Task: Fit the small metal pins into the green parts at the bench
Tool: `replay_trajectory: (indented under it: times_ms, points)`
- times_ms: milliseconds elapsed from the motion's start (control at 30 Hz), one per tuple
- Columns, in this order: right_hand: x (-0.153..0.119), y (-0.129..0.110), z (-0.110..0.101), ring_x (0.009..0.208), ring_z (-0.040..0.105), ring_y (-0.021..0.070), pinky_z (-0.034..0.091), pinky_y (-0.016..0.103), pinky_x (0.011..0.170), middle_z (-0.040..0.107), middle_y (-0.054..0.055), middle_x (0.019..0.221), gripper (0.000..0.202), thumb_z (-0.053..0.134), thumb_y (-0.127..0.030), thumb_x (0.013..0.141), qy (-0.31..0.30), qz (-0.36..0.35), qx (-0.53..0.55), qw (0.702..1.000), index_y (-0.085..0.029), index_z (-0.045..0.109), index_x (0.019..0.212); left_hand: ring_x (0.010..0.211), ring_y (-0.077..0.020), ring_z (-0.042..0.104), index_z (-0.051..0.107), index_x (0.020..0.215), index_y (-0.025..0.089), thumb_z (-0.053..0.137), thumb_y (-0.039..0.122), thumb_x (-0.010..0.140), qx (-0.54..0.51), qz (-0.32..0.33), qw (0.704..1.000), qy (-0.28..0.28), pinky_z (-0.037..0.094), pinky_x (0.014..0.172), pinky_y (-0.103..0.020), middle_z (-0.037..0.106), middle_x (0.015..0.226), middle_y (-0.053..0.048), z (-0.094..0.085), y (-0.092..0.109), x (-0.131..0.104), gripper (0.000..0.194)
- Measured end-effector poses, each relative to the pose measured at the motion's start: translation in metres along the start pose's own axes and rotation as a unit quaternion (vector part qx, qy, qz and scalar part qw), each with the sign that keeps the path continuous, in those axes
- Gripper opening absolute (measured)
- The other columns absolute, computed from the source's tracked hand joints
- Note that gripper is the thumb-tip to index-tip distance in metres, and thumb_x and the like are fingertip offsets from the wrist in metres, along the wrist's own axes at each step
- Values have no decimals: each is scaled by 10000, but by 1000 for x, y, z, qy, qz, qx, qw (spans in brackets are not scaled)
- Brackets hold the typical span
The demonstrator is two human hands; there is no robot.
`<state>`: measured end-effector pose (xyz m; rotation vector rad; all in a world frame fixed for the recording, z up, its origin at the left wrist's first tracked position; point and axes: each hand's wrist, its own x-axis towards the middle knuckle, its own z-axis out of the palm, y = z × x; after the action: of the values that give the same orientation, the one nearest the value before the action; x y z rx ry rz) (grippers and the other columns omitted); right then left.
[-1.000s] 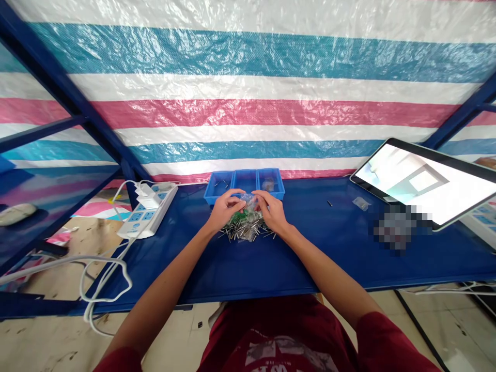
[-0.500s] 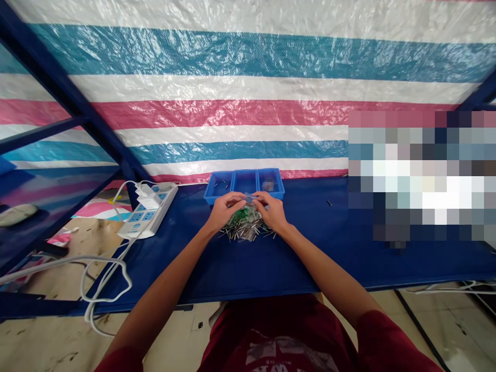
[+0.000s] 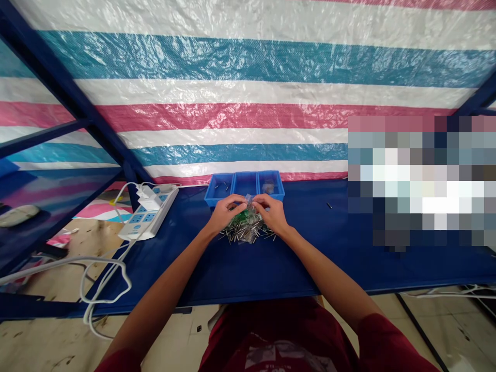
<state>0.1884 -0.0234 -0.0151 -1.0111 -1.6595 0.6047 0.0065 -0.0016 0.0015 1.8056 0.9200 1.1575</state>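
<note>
Between my fingertips is a small clear plastic bag (image 3: pixel 248 199). My left hand (image 3: pixel 227 213) pinches its left side, and my right hand (image 3: pixel 272 212) grips the right side with thumb and fingers closed. Right below both hands lies a heap of thin metal pins (image 3: pixel 248 230), mixed with clear plastic bags and something green. Just behind my hands stands a blue tray (image 3: pixel 234 185) with three compartments. A few metal pieces (image 3: pixel 221 186) lie in its left compartment, and clear plastic (image 3: pixel 268 186) lies in the right one.
A white power strip (image 3: pixel 149 222) with a plugged-in adapter (image 3: pixel 149 199) sits on the left of the blue table (image 3: pixel 248 279), its cables (image 3: pixel 106 289) looping off the edge. One small dark piece (image 3: pixel 329 205) lies to the right. Striped sheeting (image 3: pixel 232 119) hangs behind. The far right is pixelated.
The clear bag now stands more upright between my fingertips. Both hands stay in nearly the same place, and the view has tilted slightly.
</note>
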Motion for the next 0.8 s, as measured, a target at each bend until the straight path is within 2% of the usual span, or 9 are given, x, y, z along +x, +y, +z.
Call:
replay_trajectory:
  times_ms: [133,200,300,500,567,667,767,800]
  points:
    - [-1,-4,-2,573,625,150,526,277,625,658,-11,689,248,461,-330,924,-12,25,54,998,-230,599,1104,528,-137,590,580,1016,170,693,386,766,-37,-56,998,-14,502,585,-273,650,649,-1,1,6,-2,348]
    - [0,-4,-2,645,645,152,537,292,678,697,20,824,271,410,-304,942,-20,8,47,999,-233,627,1088,506,-127,579,576,1012,172,697,371,763,-64,-60,996,-10,491,562,-260,643,635,6,1,7,-1,341]
    - [1,-1,-2,805,654,171,545,310,743,688,52,1035,240,473,-285,910,-23,-30,22,999,-232,669,1037,513,-118,572,616,891,156,698,358,760,-95,-59,994,-3,479,566,-255,630,626,3,0,7,0,255]
    - [2,3,-1,809,638,158,552,305,740,654,75,1081,239,546,-258,868,-44,-78,6,996,-221,664,1072,501,-120,556,625,850,154,735,386,716,-161,-93,983,-2,468,556,-267,604,595,12,-2,4,2,289]
    - [3,1,-3,784,632,162,543,306,725,669,69,986,184,562,-292,864,-33,-68,1,997,-207,680,977,510,-129,566,626,873,154,702,429,746,-143,-95,985,3,468,553,-267,607,600,4,-2,3,2,311]
    - [5,-3,-9,583,592,141,512,280,589,633,17,680,208,581,-368,851,-48,1,37,998,-181,658,801,550,-127,574,640,908,153,615,477,815,-61,-59,995,51,438,528,-238,626,664,-17,-3,3,2,338]
    - [10,-2,-15,392,499,110,440,241,435,524,-48,464,261,640,-421,786,-165,111,151,968,-176,623,697,580,-118,561,644,898,152,589,481,829,-15,-33,993,108,407,500,-217,629,726,-29,-5,2,2,341]
    - [12,-1,-17,372,494,108,429,239,408,536,-43,459,274,681,-425,740,-166,145,184,958,-173,613,655,583,-117,558,643,891,151,588,480,827,-9,-33,992,121,404,497,-216,629,732,-30,-5,1,3,340]
